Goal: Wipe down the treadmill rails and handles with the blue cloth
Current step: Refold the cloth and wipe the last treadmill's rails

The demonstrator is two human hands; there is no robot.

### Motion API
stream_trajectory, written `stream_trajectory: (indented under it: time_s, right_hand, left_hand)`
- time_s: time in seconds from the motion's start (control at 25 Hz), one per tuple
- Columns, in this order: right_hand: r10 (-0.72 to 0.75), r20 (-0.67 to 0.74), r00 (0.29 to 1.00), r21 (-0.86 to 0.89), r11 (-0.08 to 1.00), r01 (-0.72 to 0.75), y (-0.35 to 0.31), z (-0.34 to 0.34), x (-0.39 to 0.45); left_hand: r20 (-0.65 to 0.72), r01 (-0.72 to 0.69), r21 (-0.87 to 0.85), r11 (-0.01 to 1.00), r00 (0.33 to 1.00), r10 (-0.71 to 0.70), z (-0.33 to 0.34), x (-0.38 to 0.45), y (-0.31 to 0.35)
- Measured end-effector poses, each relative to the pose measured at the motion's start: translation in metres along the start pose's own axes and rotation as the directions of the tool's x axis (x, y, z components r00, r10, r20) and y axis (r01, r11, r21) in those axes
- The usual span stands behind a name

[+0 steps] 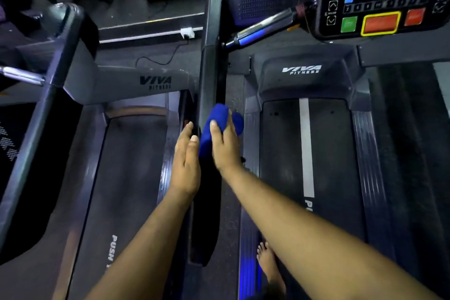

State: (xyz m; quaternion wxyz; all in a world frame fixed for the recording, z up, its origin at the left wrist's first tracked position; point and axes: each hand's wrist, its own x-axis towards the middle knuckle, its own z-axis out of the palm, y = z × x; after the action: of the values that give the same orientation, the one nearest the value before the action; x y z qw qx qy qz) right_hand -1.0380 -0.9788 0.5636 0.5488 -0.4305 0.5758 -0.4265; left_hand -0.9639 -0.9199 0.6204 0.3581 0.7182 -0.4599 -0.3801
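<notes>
A dark treadmill side rail point(211, 61) runs from the top centre down toward me. The blue cloth point(214, 126) is wrapped over this rail about halfway along it. My right hand point(225, 146) grips the cloth against the rail, thumb on the near side and fingers curled around the far side. My left hand point(186, 156) lies flat against the rail's left side just beside the cloth, fingers straight and together, holding nothing. A chrome handle point(258, 29) with a blue section branches off the rail toward the console.
The console point(379, 13) with green, red and orange buttons sits at the upper right. The running belt point(306, 153) lies to the right and a second treadmill point(126, 168) to the left. My bare foot point(266, 260) stands on the side step. A wall plug point(187, 33) with cable is behind.
</notes>
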Motion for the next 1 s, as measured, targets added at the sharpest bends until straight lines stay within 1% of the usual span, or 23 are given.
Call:
stream_trajectory:
  time_s: [0.08,0.16,0.2,0.24,0.32,0.36,0.4,0.44,0.48,0.52,0.56,0.6,0.64,0.68,0.72,0.76,0.8,0.84,0.88,0.92,0.96,1.0]
  right_hand:
    - [-0.02,0.008,1.0,-0.013,1.0,0.02,-0.022,-0.008,0.051]
    - [0.013,0.009,1.0,0.124,0.992,-0.014,-0.023,-0.015,0.059]
    - [0.063,0.04,0.997,0.209,0.975,-0.07,-0.014,-0.017,0.047]
    - [0.136,0.092,0.986,0.282,0.946,-0.157,-0.004,-0.017,0.03]
    - [0.295,0.203,0.934,0.348,0.87,-0.35,0.01,-0.016,0.017]
    - [0.358,0.215,0.908,0.387,0.823,-0.416,0.012,-0.016,0.029]
    - [0.414,0.189,0.89,0.425,0.783,-0.455,0.019,-0.011,0.055]
    - [0.416,0.14,0.899,0.411,0.801,-0.435,0.012,-0.009,0.08]
    - [0.377,0.11,0.92,0.346,0.853,-0.391,-0.002,-0.009,0.099]
    - [0.329,0.075,0.941,0.243,0.909,-0.338,-0.014,-0.008,0.11]
    - [0.229,0.043,0.972,0.154,0.96,-0.233,-0.024,-0.007,0.114]
    - [0.089,0.041,0.995,0.049,0.995,-0.091,-0.025,-0.004,0.112]
    - [-0.054,0.068,0.996,-0.057,0.997,0.058,-0.024,-0.004,0.113]
    - [-0.134,0.116,0.984,-0.089,0.985,0.145,-0.021,-0.007,0.118]
    - [-0.159,0.159,0.974,-0.083,0.981,0.174,-0.019,-0.009,0.129]
    - [-0.114,0.179,0.977,-0.035,0.992,0.122,-0.023,-0.011,0.142]
    - [0.026,0.145,0.989,0.059,0.998,-0.035,-0.028,-0.011,0.156]
    - [0.161,0.096,0.982,0.139,0.975,-0.173,-0.029,-0.009,0.166]
    - [0.222,0.074,0.972,0.119,0.966,-0.229,-0.035,-0.008,0.166]
    - [0.197,0.068,0.978,0.026,0.98,-0.199,-0.044,-0.007,0.154]
    - [0.115,0.081,0.99,-0.104,0.989,-0.106,-0.046,-0.004,0.142]
    - [-0.014,0.101,0.995,-0.197,0.98,0.033,-0.04,0.001,0.135]
  left_hand:
    - [0.019,-0.021,0.056,0.998,1.0,0.02,0.008,0.026,0.008]
    - [0.04,-0.034,0.126,0.992,0.999,0.029,0.016,0.047,0.013]
    - [0.049,-0.055,0.176,0.983,0.998,0.047,0.02,0.052,0.014]
    - [0.054,-0.086,0.224,0.971,0.996,0.076,0.023,0.057,0.014]
    - [0.061,-0.137,0.288,0.948,0.99,0.124,0.027,0.061,0.011]
    - [0.07,-0.152,0.314,0.937,0.988,0.137,0.028,0.062,0.01]
    - [0.079,-0.165,0.342,0.925,0.986,0.146,0.028,0.064,0.009]
    - [0.086,-0.175,0.369,0.913,0.984,0.154,0.028,0.066,0.008]
    - [0.089,-0.179,0.39,0.903,0.984,0.156,0.028,0.067,0.008]
    - [0.094,-0.182,0.4,0.898,0.983,0.158,0.028,0.068,0.009]
    - [0.1,-0.184,0.395,0.9,0.983,0.157,0.028,0.069,0.01]
    - [0.105,-0.182,0.379,0.907,0.983,0.154,0.028,0.069,0.011]
    - [0.108,-0.182,0.361,0.915,0.982,0.153,0.028,0.07,0.011]
    - [0.109,-0.178,0.347,0.921,0.983,0.149,0.027,0.07,0.012]
    - [0.107,-0.171,0.341,0.924,0.984,0.142,0.027,0.069,0.012]
    - [0.102,-0.165,0.345,0.924,0.985,0.138,0.027,0.069,0.012]
    - [0.097,-0.16,0.353,0.922,0.986,0.134,0.028,0.069,0.012]
    - [0.094,-0.156,0.357,0.921,0.987,0.131,0.028,0.068,0.011]
    - [0.09,-0.153,0.357,0.922,0.988,0.129,0.028,0.068,0.011]
    - [0.086,-0.15,0.353,0.923,0.988,0.128,0.028,0.066,0.01]
    - [0.085,-0.148,0.347,0.926,0.988,0.126,0.027,0.066,0.01]
    - [0.087,-0.142,0.342,0.929,0.989,0.119,0.026,0.068,0.01]
